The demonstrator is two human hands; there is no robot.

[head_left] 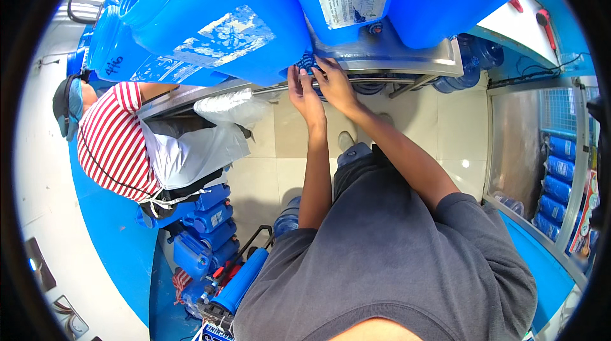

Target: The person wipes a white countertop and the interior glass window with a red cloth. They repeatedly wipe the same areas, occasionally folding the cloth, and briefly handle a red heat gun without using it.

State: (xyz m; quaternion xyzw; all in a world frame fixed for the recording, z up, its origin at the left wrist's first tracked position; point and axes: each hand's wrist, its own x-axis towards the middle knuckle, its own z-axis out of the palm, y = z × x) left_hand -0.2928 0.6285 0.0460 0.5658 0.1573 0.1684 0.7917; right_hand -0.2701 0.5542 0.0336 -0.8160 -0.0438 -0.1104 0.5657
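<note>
At the lower corner of a large blue plastic jug with a torn, worn label, a small blue ribbed cap shows between my hands. My left hand has its fingertips raised and drawn together at the cap's underside. From the other side, my right hand bends its fingers in toward the same cap. Fingers cover part of the cap, so its full shape is hidden. Beside this jug stand a second blue container with a white label and a third blue container, on a metal counter.
Another person in a striped shirt and white apron works at the left. Clear plastic wrapping hangs beside the counter's metal rail. Blue containers are stacked at lower left, near a blue cylindrical filter. A glass-fronted cabinet stands right.
</note>
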